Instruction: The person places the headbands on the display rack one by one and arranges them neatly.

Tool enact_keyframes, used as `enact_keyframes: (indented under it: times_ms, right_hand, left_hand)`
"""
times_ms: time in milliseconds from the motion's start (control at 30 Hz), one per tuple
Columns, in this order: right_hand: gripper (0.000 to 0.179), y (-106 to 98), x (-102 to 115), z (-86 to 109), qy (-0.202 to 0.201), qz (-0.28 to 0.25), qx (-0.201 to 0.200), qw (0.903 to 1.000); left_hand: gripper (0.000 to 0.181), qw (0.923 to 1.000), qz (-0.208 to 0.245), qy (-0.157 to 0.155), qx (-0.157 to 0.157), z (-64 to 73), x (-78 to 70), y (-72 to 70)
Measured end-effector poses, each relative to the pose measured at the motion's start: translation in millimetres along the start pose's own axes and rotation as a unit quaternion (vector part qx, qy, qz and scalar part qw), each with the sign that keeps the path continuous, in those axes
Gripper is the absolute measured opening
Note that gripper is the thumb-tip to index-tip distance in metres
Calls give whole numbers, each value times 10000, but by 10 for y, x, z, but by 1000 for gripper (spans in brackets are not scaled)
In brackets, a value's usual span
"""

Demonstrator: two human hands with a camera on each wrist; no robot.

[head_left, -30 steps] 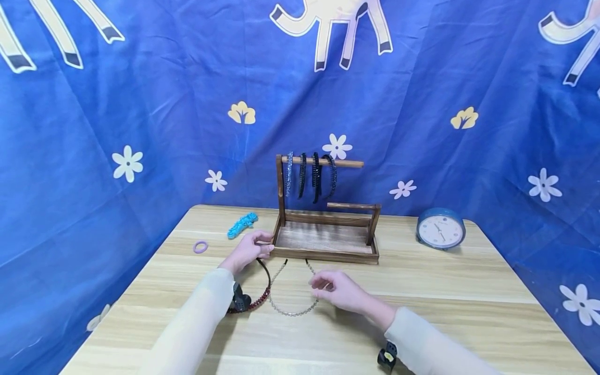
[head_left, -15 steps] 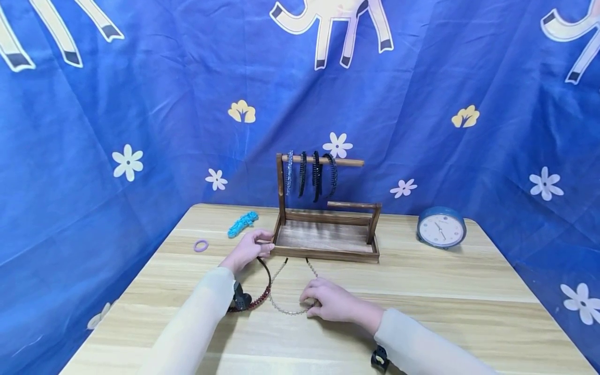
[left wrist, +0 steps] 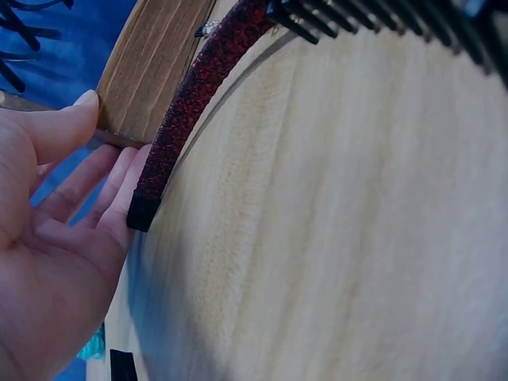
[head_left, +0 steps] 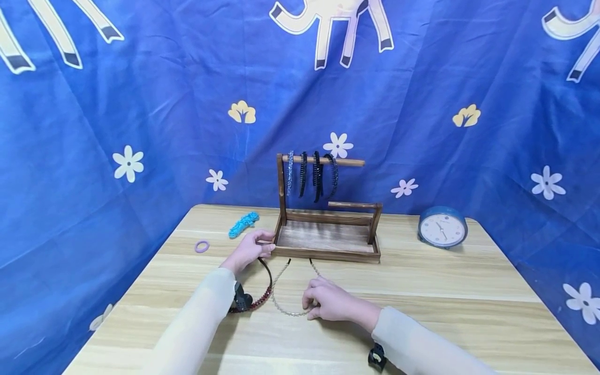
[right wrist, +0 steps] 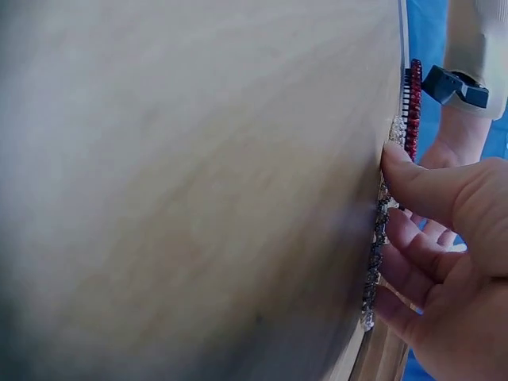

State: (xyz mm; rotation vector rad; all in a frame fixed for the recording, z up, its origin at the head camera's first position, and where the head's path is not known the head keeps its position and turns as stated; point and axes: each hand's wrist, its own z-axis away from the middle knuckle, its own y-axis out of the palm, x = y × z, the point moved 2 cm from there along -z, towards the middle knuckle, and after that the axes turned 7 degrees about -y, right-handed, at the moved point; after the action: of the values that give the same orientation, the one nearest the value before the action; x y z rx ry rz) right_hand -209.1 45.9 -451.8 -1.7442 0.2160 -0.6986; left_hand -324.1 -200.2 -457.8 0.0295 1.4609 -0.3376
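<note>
Between the thumb and fingers of my right hand (head_left: pixel 332 301) is the lower right curve of a silver beaded headband (head_left: pixel 277 300), lying on the table in the head view. The right wrist view has the thumb and fingertips along its beads (right wrist: pixel 371 278). My left hand (head_left: pixel 249 253) grips the front left corner of a wooden headband stand (head_left: pixel 328 255), thumb on one side and fingers on the other. Beneath that wrist lies a dark red headband (head_left: pixel 263 299) with comb teeth; its glittery end (left wrist: pixel 178 119) crosses near the left fingers in the left wrist view.
Several dark and glittery headbands (head_left: pixel 317 177) hang from the stand's upper bar (head_left: pixel 351 163). A blue bundle (head_left: pixel 244 224) and a purple ring (head_left: pixel 201 246) lie at the left. A blue clock (head_left: pixel 442 228) stands at the back right. Blue cloth (head_left: pixel 187 130) borders the table.
My right hand has come down and slightly left along the silver headband to its lower curve and taken hold there. The left hand stays at the stand's corner.
</note>
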Motion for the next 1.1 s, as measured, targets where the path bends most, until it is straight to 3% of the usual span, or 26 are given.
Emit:
enact_keyframes:
  times_ms: [333, 567, 733, 1100]
  right_hand:
    - [18, 1, 30, -13, 41, 263, 148, 9995]
    - [20, -5, 34, 4, -219, 515, 292, 9980]
    - [20, -44, 19, 7, -468, 435, 413, 9971]
    - [8, -87, 30, 48, -461, 311, 614, 9966]
  left_hand:
    - [43, 10000, 11, -75, -9, -3, -27, -1]
    - [44, 10000, -45, -77, 28, 2, -30, 4]
    - [44, 9999, -8, -36, 110, 27, -44, 7]
    - [43, 9998, -37, -180, -32, 9, -31, 11]
